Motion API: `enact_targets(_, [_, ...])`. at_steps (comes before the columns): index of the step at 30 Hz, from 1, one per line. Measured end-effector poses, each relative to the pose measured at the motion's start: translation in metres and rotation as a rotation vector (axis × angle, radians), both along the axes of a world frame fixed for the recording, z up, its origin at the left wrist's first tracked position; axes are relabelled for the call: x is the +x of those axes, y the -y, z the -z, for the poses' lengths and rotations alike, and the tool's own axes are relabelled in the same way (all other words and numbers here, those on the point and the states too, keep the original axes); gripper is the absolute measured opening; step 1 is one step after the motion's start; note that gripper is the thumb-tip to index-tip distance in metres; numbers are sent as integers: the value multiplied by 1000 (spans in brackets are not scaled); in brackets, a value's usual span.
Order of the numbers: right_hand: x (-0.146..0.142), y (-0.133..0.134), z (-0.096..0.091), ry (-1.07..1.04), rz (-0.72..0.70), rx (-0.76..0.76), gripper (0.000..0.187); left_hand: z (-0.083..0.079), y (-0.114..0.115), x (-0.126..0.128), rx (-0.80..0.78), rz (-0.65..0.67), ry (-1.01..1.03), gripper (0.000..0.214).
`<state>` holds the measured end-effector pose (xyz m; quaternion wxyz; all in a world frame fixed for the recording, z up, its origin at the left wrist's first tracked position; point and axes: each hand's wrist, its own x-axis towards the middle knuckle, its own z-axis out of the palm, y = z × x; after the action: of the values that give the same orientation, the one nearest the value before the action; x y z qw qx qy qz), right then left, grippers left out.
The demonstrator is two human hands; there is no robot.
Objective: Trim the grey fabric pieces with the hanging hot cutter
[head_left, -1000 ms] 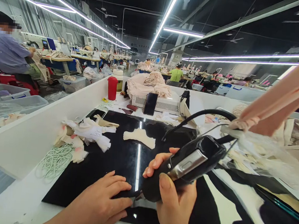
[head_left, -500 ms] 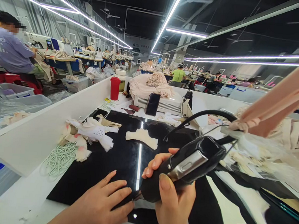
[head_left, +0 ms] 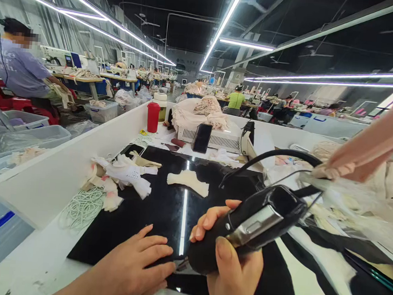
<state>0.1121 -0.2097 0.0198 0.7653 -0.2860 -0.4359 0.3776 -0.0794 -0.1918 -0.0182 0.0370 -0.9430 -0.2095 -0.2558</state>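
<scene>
My right hand [head_left: 230,270] is wrapped round a black corded electric cutter [head_left: 249,228] with a silver plate on its side. Its narrow metal tip points down-left, close to my left fingertips. Flat on the glossy black board [head_left: 123,233], my left hand [head_left: 138,264] has its fingers stretched out. Beneath the tip a greyish-white strip [head_left: 191,270] shows in part; the tool and my right hand hide the rest. Farther back on the board lies a cream cut fabric piece [head_left: 188,182]. Two long white pieces [head_left: 330,265] are on the right.
Fabric scraps [head_left: 125,173] and a tangle of pale green cord [head_left: 83,207] lie left. A phone [head_left: 202,138] leans on a white box [head_left: 223,139] beside a red cup [head_left: 153,117]. Pink cloth [head_left: 380,131] suspends the tool's cable. A seated co-worker [head_left: 21,68] is at far left.
The view has shifted slightly, moving most things a little to the right. The cutter and my right hand have moved slightly right, its tip still near my left fingertips.
</scene>
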Motion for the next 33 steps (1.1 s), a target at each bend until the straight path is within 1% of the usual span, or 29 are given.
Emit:
enact_targets(4, [-3,1,0,10,-10,6,35,-2,-3,0,-59,10,15,21])
enact_targets(8, [-10,4,-2,-45,4,-44,34,-1,-4,1,-65,13,19,20])
enact_targets(12, [-13,6,-3,-37,1,-62,33,1,-5,2,-59,21,-1,19])
enact_targets(15, [0,4,-6,55,-4,-23,33,-1,-5,3,-47,42,-12,17])
enact_targets(18, [22,2,-15,246,83,32,31,-4,-9,3,-81,80,-5,16])
enact_targets(20, [36,0,-24,330,163,17,28,-4,-15,6,-137,99,10,17])
enact_targets(21, [41,-1,-28,337,194,-2,27,-4,-19,8,-173,105,15,18])
enact_targets(24, [49,-3,-35,277,250,-47,24,-6,-36,19,-321,137,-13,24])
enact_targets(27, [49,-7,-32,226,286,-65,25,-13,-51,32,-519,181,-75,39])
enact_targets(29, [48,-10,-28,219,297,-64,27,-19,-56,40,-636,210,-111,50])
enact_targets(31, [47,-12,-24,209,287,-46,34,-25,-59,46,-723,235,-150,58])
enact_targets(33, [45,-14,-22,202,269,-24,43,-28,-61,49,-778,244,-183,61])
